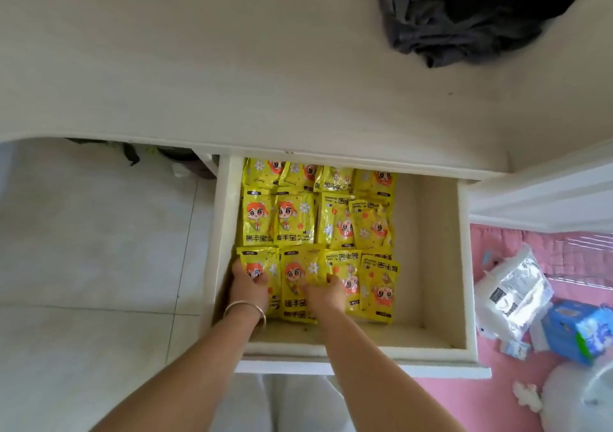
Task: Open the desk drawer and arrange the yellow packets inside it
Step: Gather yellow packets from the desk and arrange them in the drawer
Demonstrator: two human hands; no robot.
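1. Below the desk (232, 66) edge, at 6 o'clock of the view, the drawer (441, 265) is already pulled open, so the first step is done.
2. Your packets (295, 219) lie in three rows filling the drawer's left part; the bare strip at 3 o'clock has none.
3. Your left hand (247, 285) lies flat on the near-left packet, fingers loosely together and pressing, not pinching.
4. Your right hand (323, 294) rests on the next packet, fingers bent on its top; I cannot tell if it pinches.
5. I judge the arranging nearly finished: some packets face the other way and the far row overlaps.
6. Packets are glossy, crinkled yellow foil, rectangular; the drawer is matte, cream, boxy.
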